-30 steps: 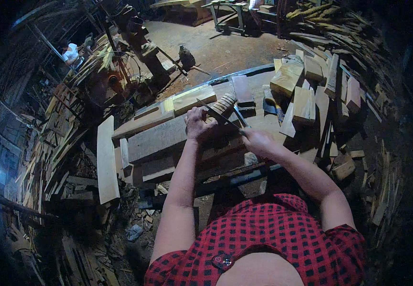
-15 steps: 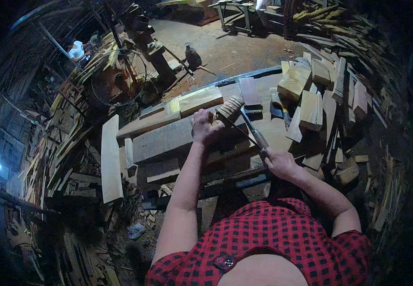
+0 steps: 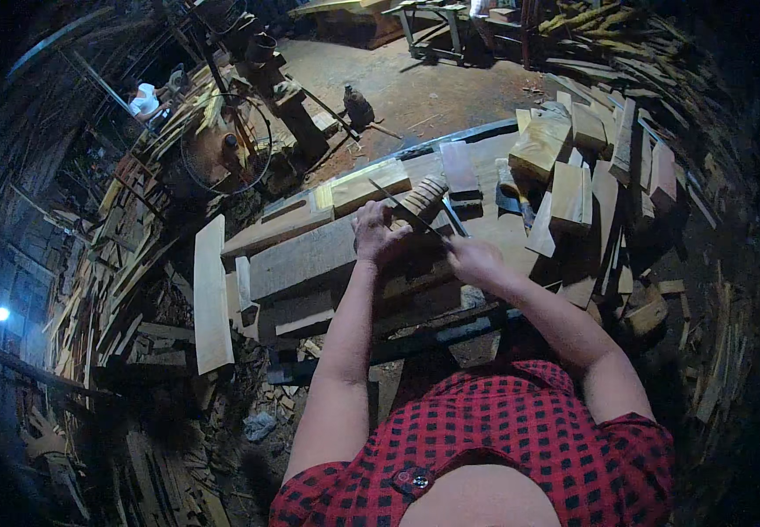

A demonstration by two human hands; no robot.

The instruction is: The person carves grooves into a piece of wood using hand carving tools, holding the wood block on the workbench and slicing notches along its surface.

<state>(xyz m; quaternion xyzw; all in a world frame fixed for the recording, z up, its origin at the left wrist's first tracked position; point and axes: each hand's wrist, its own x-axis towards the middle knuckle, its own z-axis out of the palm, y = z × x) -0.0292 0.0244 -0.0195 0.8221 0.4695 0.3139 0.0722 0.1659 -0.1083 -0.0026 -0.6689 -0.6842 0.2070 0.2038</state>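
My left hand [image 3: 378, 234] is closed on the near end of a small ridged wooden piece [image 3: 429, 190], which has several grooves cut across it. In my closed right hand [image 3: 478, 262] is a thin dark file [image 3: 408, 214]; it lies slantwise across the wooden piece, its tip pointing to the far left. The file's handle is hidden inside my fist. Beside my right hand a metal blade [image 3: 455, 220] shows on the bench, the rest of that tool being covered by the hand.
Boards and a thick dark plank [image 3: 302, 261] lie on the bench. Several wood blocks [image 3: 541, 145] crowd its right side near a brush-like tool [image 3: 517, 198]. A wheel-shaped frame [image 3: 226, 145] stands beyond, with a person [image 3: 145, 103] far left. Scrap wood [image 3: 103, 290] heaps up leftward.
My right hand has pushed the file forward and to the left, so more of it sticks out past the wooden piece. My left hand stays in place.
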